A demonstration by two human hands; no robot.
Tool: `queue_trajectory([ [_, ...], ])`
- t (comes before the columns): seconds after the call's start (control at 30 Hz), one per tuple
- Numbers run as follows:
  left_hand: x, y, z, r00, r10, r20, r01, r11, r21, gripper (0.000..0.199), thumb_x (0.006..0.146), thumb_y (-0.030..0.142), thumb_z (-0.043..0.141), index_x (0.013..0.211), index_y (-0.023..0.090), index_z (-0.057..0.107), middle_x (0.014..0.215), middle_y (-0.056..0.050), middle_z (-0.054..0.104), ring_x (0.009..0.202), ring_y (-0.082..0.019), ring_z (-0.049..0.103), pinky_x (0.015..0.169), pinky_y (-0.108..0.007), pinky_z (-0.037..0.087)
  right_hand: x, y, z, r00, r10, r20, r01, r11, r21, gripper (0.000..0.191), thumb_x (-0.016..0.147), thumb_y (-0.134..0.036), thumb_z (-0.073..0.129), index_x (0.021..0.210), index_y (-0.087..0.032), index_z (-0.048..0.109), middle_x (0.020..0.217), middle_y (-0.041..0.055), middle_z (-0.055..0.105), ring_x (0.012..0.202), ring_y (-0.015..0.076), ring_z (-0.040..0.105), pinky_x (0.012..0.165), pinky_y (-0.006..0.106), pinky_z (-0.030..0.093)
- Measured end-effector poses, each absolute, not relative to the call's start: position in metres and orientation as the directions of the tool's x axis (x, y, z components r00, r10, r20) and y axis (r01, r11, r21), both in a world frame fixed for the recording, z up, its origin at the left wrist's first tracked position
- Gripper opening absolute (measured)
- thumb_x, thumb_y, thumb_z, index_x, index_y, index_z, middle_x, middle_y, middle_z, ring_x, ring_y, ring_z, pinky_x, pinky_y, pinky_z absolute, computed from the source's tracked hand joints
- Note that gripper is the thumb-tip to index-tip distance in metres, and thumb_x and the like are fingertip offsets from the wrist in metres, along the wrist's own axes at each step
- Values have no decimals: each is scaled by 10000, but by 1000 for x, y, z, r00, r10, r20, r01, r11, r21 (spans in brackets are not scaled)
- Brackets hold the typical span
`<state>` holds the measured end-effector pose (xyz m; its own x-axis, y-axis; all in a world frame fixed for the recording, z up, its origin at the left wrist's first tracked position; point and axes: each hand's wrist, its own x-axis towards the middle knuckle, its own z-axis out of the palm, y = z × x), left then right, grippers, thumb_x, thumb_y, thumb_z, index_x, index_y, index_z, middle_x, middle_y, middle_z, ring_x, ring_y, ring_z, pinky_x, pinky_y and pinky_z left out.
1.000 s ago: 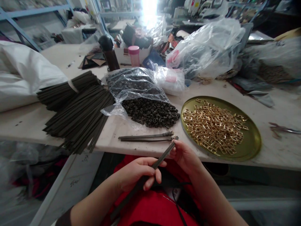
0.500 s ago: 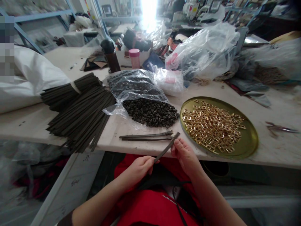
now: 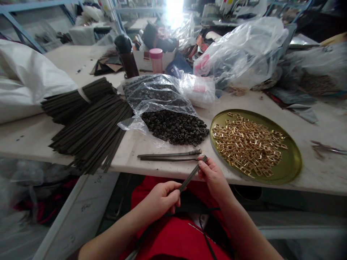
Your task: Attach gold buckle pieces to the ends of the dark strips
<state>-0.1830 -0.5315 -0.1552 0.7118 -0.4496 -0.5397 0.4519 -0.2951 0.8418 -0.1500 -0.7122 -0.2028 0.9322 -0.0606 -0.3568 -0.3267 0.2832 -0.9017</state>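
Held slanting over the table's front edge is a dark leather strap (image 3: 189, 177). My left hand (image 3: 166, 196) is closed round its lower part. Near its upper end, my right hand (image 3: 211, 172) pinches it between thumb and fingers. Just beyond lie two finished-looking dark straps (image 3: 168, 156), side by side, with a small buckle at the right end of one. Behind them, a heap of small black loops (image 3: 176, 128) spills from a clear plastic bag (image 3: 159, 94). To the right, a round gold tray (image 3: 291, 159) holds many gold buckles (image 3: 246, 144).
A fanned bundle of dark straps (image 3: 89, 126) lies at the left, beside a white sack (image 3: 29, 79). A dark bottle (image 3: 127, 57) and a pink-lidded jar (image 3: 156, 60) stand at the back. Pliers-like tools (image 3: 328, 147) rest at the far right.
The strap has turned in my hands and its upper end sits closer to my right fingertips. My left hand has shifted slightly along it. The view has tilted down a little.
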Motion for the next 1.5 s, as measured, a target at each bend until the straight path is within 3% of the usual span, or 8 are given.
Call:
queue_trajectory([
  [0.27, -175, -531, -163, 674, -463, -575, 462, -343, 818, 309, 807, 241, 374, 1028, 130, 560, 618, 29, 522, 437, -74, 442, 442, -194, 339, -143, -712, -204, 922, -61, -382, -358, 241, -902, 326, 725, -402, 621, 955, -193, 524, 572, -71, 428, 499, 73, 386, 478, 190, 322],
  [0.4, -171, -537, -173, 867, -353, -352, 122, -534, 836, 523, 782, 243, 492, 1285, 149, 383, 986, -77, 604, 844, -182, 575, 770, -306, 448, -145, -705, -202, 931, -48, -361, -349, 168, -922, 317, 732, -411, 607, 940, -194, 506, 585, -67, 447, 517, 81, 395, 494, 198, 330],
  [0.5, -164, -543, -177, 896, -377, -236, -83, -664, 744, 374, 845, 228, 401, 1207, 161, 470, 1131, -119, 565, 1027, -237, 525, 895, -367, 389, -149, -699, -200, 933, 43, -357, -359, 167, -918, 306, 747, -444, 587, 901, -202, 482, 560, -76, 416, 490, 82, 366, 467, 202, 307],
  [0.73, -156, -546, -164, 779, -463, -423, 116, -557, 822, 286, 903, 316, 284, 758, 175, 486, 625, 8, 531, 537, -119, 508, 526, -223, 372, -155, -699, -203, 955, 149, -257, -271, 81, -959, 314, 813, -478, 507, 701, -194, 433, 553, -62, 397, 499, 82, 362, 469, 207, 311],
  [1.0, -159, -547, -179, 828, -387, -405, 346, -215, 913, 292, 831, 427, 363, 767, 161, 464, 459, 79, 335, 410, -76, 281, 397, -200, 206, -135, -724, -193, 996, 86, -13, 12, -278, -961, 342, 879, -458, 381, 714, -184, 503, 568, -34, 437, 548, 112, 428, 523, 225, 349],
  [1.1, -159, -546, -177, 804, -349, -481, 492, -64, 868, 346, 793, 403, 386, 1006, 140, 461, 425, 106, 316, 343, -66, 217, 349, -195, 137, -110, -747, -186, 993, -9, 118, 90, -591, -801, 324, 897, -421, 348, 765, -180, 520, 607, -15, 491, 578, 125, 478, 556, 231, 381],
  [1.2, -161, -548, -168, 781, -346, -520, 564, 33, 825, 471, 752, 308, 424, 1190, 137, 388, 466, 97, 398, 320, -53, 233, 338, -184, 165, -85, -752, -183, 988, 107, 109, 147, -866, -478, 234, 899, -301, 373, 821, -181, 559, 770, 24, 603, 725, 135, 561, 654, 228, 407],
  [1.5, -164, -544, -165, 772, -340, -537, 591, 73, 804, 445, 728, 248, 427, 1155, 126, 454, 457, 90, 414, 305, -42, 255, 327, -175, 176, -49, -712, -186, 985, 167, -39, 159, -974, -159, 78, 760, -165, 560, 739, -131, 627, 833, 156, 663, 793, 260, 623, 650, 315, 408],
])
